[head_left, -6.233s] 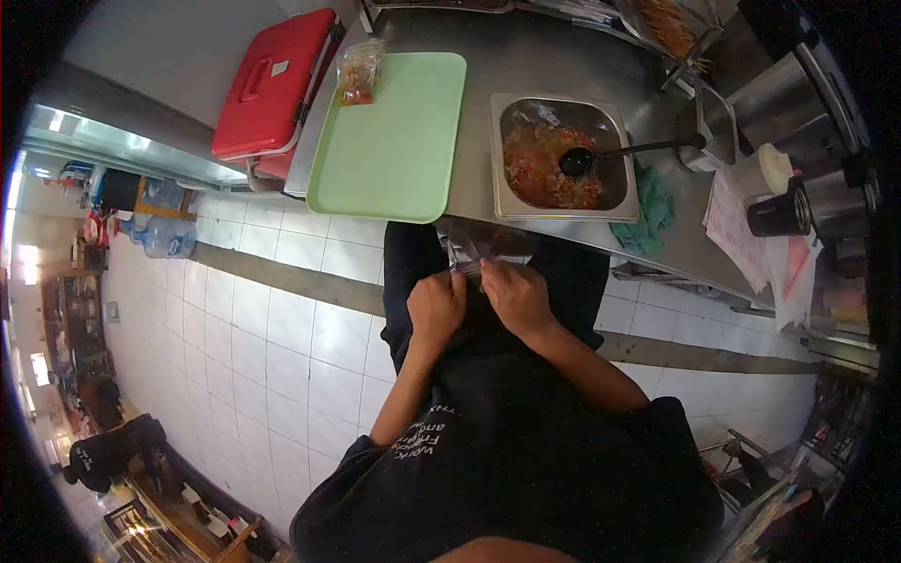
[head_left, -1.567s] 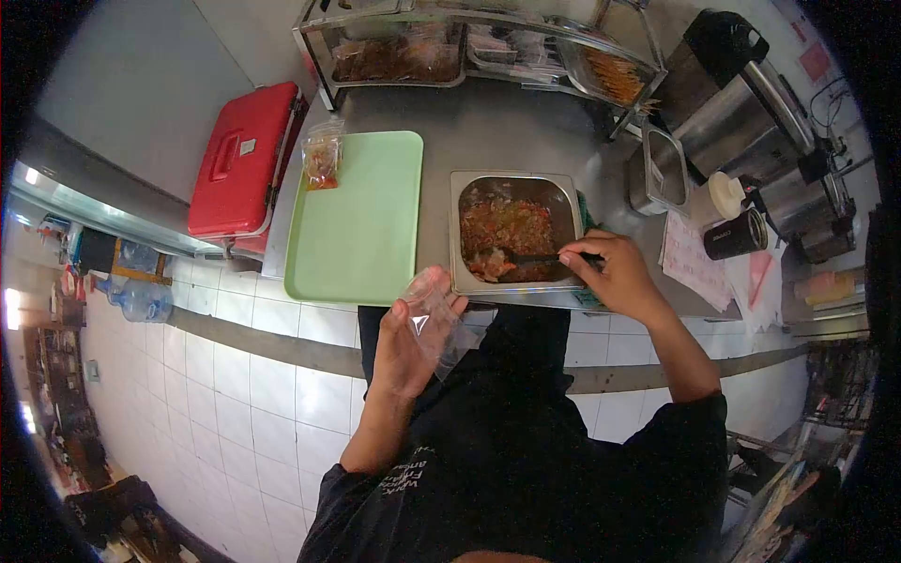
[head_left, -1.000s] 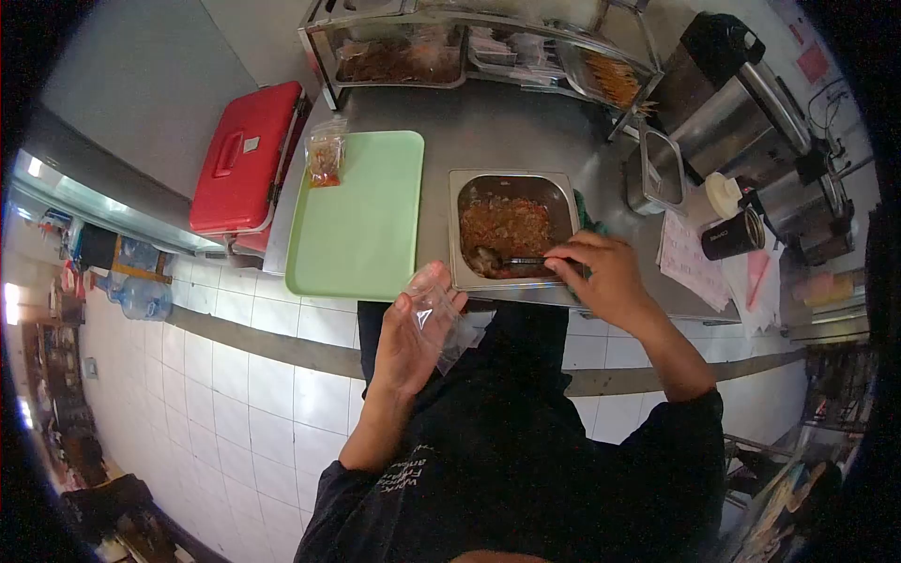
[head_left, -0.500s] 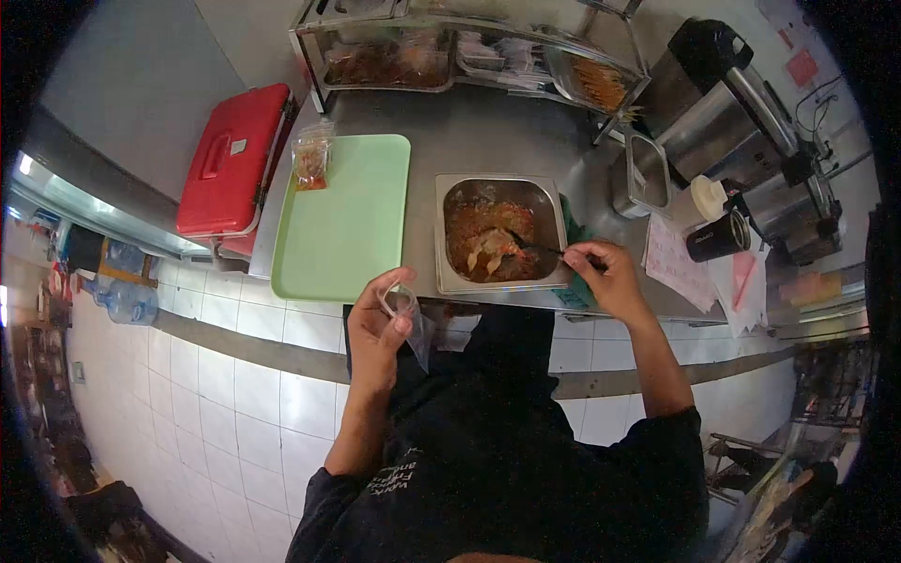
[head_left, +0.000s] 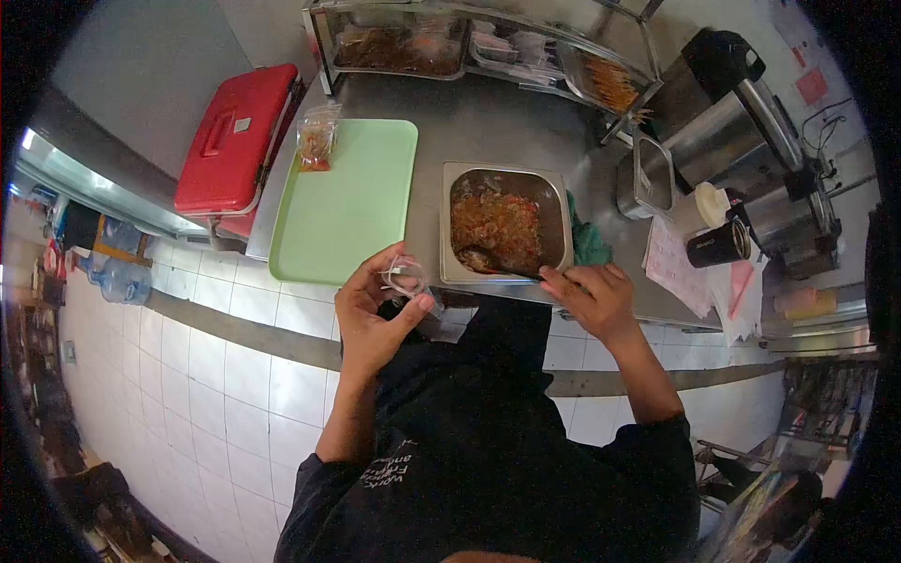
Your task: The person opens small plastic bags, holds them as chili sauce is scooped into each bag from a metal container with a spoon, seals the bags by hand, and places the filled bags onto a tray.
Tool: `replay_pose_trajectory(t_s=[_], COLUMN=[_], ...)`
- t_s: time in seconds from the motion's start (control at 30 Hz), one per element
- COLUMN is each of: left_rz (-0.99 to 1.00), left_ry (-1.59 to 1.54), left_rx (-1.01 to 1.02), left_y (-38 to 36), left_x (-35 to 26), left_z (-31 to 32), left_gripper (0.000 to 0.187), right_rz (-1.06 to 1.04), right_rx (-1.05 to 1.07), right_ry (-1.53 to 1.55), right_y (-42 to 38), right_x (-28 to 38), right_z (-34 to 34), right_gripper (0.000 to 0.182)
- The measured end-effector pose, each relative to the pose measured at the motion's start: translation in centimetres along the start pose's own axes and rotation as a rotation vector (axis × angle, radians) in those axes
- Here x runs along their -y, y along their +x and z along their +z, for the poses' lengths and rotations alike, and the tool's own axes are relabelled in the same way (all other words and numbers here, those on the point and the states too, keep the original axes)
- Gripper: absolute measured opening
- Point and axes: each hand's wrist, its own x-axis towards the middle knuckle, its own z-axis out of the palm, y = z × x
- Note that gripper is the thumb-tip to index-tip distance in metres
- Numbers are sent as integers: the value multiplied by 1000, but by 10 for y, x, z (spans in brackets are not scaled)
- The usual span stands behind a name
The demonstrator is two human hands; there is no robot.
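Note:
My left hand (head_left: 368,319) holds a clear plastic bag (head_left: 406,274) by its rim, with thumb and fingers keeping the mouth spread. The bag's lower part hangs beneath, partly hidden by the hand. Between the fingers of my right hand (head_left: 598,298) is the handle of a dark spoon (head_left: 511,273). Its bowl rests in the near left corner of a steel pan (head_left: 567,230), among reddish-brown saucy food (head_left: 497,223). A filled clear bag (head_left: 316,141) of similar food stands on the far left corner of a light green tray (head_left: 347,211).
A red cooler box (head_left: 235,141) stands left of the tray. Behind, a metal rack (head_left: 488,75) carries trays of food. To the right are a green cloth (head_left: 588,239), a deep steel container (head_left: 645,178), papers (head_left: 676,263), a black cup (head_left: 718,246) and steel urns (head_left: 723,141).
My right hand has drawn the spoon from the middle of the pan toward its near left corner, lowering it into the food. My left hand still holds the bag, its mouth now turned more upward.

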Motion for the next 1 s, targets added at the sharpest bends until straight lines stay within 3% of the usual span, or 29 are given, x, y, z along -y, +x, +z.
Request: replay_pose_trajectory(t_s=[0.1,0.17,0.27,0.4,0.5,0.6,0.7,0.8,0.9,1.0], left_rz=[-8,-23,84,77,103,173,250,307,388,407], left_ry=[40,63,141,169,214,311,339,336,348,356], left_rx=[-19,-27,-28,-28,-48,-55,-52,-46,-45,-21], left_y=[-1,-1,1,-1,1,4,10,16,26,29], left_x=[1,-2,7,6,5,-5,-12,-15,-17,-27], left_z=[0,1,1,0,2,6,11,17,23,32], left_gripper=[61,61,61,63,65,68,71,71,71,70], right_rz=[-88,-40,239,600,832,868,829,943,810,758], right_rx=[7,-7,84,250,261,101,95,111,-36,-40], right_ry=[-75,-4,138,369,547,625,534,563,466,392], right_y=[4,1,7,23,22,5,-14,-16,-25,-25], right_x=[3,-1,10,12,5,-4,-9,2,5,8], right_z=[-7,1,-1,-14,-17,-8,-1,-6,-4,-6], right_gripper=[29,28,27,23,20,19,19,19,20,19])
